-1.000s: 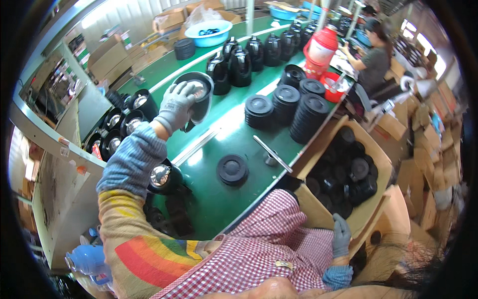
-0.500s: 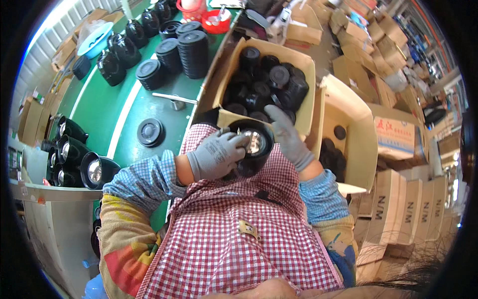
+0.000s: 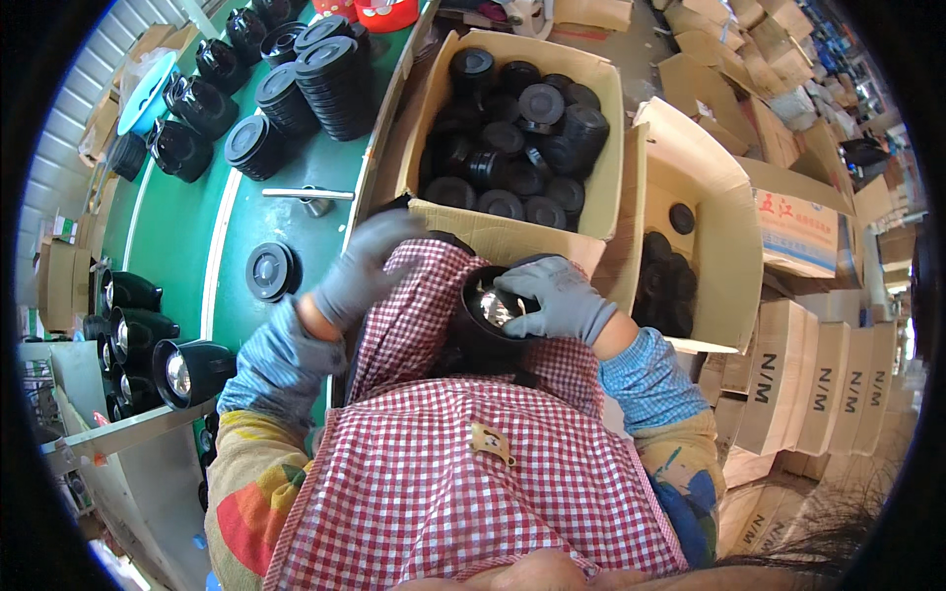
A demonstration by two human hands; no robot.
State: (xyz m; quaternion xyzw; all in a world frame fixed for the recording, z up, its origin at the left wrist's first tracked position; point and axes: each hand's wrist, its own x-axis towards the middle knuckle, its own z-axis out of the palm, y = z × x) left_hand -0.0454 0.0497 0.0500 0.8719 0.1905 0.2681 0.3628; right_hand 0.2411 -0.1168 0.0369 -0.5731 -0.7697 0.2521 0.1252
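A glossy black jug (image 3: 483,335) with a mirror-like silver inside rests on my lap, its mouth tilted up toward me. My right hand (image 3: 567,300), in a grey glove, grips the rim from the right, with thumb and fingers at the mouth. Away from the jug, my left hand (image 3: 363,271), also gloved, hovers by the edge of the green table (image 3: 229,286). Its fingers are blurred but look spread, and nothing shows in them. A round black lid (image 3: 271,272) lies on the table to its left.
Stacked black lids (image 3: 333,89) and dark jugs (image 3: 202,103) stand farther back on the table, beyond a metal T-shaped tool (image 3: 313,197). More jugs (image 3: 192,372) lie at near left. Ahead, a carton (image 3: 512,225) holds black lids; another carton (image 3: 719,246) stands right of it.
My left hand has left the jug and moved left toward the table edge. My right hand has come down from beside the jug onto its rim. The view has shifted slightly.
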